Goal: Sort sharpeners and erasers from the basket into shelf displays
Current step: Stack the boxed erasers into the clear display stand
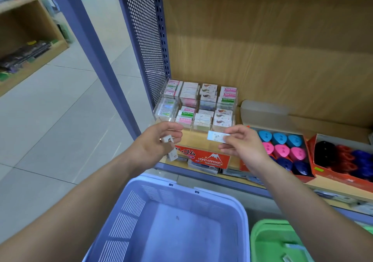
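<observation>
while left hand (155, 143) curls round small erasers (168, 140) | right hand (245, 143) pinches blue eraser (216, 136) (jutting left of fingertips (232, 139))

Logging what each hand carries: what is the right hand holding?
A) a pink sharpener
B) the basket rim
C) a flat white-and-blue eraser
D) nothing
C: the right hand pinches a flat white-and-blue eraser by one end in front of the clear eraser display. The pink sharpeners sit in their box, and the left hand grips small erasers.
</observation>
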A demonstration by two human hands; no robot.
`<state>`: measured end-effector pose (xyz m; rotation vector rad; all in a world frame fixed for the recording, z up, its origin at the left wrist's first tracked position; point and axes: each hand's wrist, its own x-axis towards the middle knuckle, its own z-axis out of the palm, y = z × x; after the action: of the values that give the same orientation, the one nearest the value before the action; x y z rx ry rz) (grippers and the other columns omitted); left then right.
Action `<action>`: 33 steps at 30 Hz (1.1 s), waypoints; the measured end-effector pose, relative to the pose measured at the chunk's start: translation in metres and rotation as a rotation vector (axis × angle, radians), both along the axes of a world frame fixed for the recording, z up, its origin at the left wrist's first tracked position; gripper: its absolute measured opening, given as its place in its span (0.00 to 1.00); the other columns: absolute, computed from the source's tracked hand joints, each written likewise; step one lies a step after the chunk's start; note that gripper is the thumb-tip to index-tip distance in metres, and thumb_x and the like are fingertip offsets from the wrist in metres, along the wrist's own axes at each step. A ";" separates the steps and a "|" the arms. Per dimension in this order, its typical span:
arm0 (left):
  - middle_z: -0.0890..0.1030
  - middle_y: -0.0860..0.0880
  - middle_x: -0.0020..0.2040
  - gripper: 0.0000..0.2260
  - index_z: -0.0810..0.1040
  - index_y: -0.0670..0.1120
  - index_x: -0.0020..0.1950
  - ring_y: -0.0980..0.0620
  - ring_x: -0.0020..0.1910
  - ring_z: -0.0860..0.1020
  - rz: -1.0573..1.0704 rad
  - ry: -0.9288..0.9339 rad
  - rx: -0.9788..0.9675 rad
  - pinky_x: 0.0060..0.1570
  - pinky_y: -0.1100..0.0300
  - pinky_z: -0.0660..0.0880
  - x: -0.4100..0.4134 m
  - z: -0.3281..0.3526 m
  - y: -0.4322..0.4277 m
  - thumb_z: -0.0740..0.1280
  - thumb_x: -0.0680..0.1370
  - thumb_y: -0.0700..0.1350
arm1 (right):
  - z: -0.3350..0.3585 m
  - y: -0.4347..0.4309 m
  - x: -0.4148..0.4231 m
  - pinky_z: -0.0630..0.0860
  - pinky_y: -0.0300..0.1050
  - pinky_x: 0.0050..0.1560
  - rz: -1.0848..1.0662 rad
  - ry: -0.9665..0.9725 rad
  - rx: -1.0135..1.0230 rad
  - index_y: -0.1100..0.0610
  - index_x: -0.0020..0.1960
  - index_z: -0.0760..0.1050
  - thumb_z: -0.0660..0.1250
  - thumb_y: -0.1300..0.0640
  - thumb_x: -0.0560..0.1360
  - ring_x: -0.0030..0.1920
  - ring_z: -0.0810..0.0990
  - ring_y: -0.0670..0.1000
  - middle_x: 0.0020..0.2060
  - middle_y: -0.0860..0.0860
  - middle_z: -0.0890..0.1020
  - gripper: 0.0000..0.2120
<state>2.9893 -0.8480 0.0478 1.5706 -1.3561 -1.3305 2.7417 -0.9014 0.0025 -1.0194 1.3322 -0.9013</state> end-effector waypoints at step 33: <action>0.85 0.38 0.43 0.08 0.86 0.51 0.41 0.39 0.37 0.80 0.240 -0.099 -0.024 0.40 0.47 0.74 0.017 0.002 -0.016 0.77 0.72 0.38 | -0.030 -0.117 0.038 0.79 0.44 0.47 0.066 0.777 -0.553 0.54 0.52 0.83 0.69 0.55 0.78 0.46 0.82 0.46 0.45 0.46 0.85 0.06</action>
<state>3.0066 -0.8643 0.0497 1.7412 -1.1918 -1.1004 2.7795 -1.0183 -0.0276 -1.9697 1.6973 -0.8746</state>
